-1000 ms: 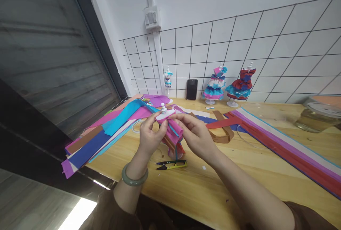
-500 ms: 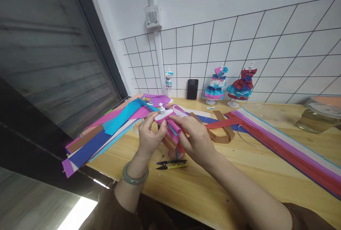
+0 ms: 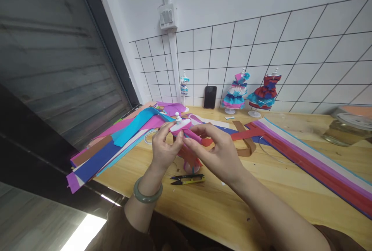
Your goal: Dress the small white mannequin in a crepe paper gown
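Between the two hands, over the worktop (image 3: 232, 212), is a small white dress form (image 3: 178, 121) with a pink strip (image 3: 195, 136) around its chest. The left hand (image 3: 165, 144) has its fingers clamped on the dress form's side, thumb in front; the right hand (image 3: 221, 152) pinches the strip's loose end, index finger above and thumb below. Nearer the person lie yellow-handled snips (image 3: 188, 179). Coloured strips (image 3: 99, 162) spread leftward; a phone (image 3: 210, 97) and three dressed forms (image 3: 235, 94) stand along the back. At the far right sits a clear lidded jar (image 3: 343, 133) (yellowish inside, whether from contents or wood behind I cannot tell).
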`<act>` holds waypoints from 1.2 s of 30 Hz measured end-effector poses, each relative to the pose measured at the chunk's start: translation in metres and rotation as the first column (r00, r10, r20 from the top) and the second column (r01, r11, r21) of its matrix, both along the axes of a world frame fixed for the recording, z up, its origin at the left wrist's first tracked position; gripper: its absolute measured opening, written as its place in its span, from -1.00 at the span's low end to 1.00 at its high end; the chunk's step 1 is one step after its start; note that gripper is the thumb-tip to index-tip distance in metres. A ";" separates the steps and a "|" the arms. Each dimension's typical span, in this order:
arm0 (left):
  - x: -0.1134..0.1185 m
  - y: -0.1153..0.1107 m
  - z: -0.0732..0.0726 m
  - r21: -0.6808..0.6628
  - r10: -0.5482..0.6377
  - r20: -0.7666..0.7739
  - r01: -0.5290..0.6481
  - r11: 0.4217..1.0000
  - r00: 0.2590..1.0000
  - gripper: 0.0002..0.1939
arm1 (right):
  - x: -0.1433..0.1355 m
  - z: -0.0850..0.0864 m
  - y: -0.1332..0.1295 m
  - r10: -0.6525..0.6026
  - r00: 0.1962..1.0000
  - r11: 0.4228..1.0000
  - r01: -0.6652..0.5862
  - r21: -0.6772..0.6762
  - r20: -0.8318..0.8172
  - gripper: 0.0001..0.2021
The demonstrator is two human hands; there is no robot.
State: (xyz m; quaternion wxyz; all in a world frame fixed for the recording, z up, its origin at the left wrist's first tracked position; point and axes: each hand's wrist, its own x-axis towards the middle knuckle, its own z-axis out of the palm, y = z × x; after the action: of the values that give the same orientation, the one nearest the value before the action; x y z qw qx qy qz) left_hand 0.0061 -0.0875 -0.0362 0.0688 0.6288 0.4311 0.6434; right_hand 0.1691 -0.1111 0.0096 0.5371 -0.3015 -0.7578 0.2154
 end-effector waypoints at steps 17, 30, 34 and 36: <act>0.000 -0.004 0.002 -0.085 -0.125 0.112 0.135 0.987 0.986 -0.66 | -0.005 -0.010 0.012 -0.107 0.994 0.979 0.109 0.174 -0.019 -0.91; 0.001 -0.006 0.001 -0.075 -0.153 0.083 0.160 0.984 0.985 -0.67 | -0.004 -0.010 0.014 -0.090 0.995 0.977 0.097 0.190 -0.048 -0.92; 0.002 -0.006 0.001 -0.066 -0.157 0.091 0.163 0.984 0.983 -0.67 | -0.004 -0.010 0.016 -0.097 0.993 0.982 0.106 0.156 -0.065 -0.93; 0.003 -0.006 0.000 -0.067 -0.161 0.087 0.167 0.984 0.983 -0.67 | -0.003 -0.010 0.017 -0.096 0.993 0.985 0.104 0.140 -0.062 -0.94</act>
State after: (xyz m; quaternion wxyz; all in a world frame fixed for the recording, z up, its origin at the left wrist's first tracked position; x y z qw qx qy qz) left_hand 0.0087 -0.0931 -0.0365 0.1622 0.6328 0.3979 0.6442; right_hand 0.1659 -0.0945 -0.0003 0.5881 -0.2939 -0.7400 0.1417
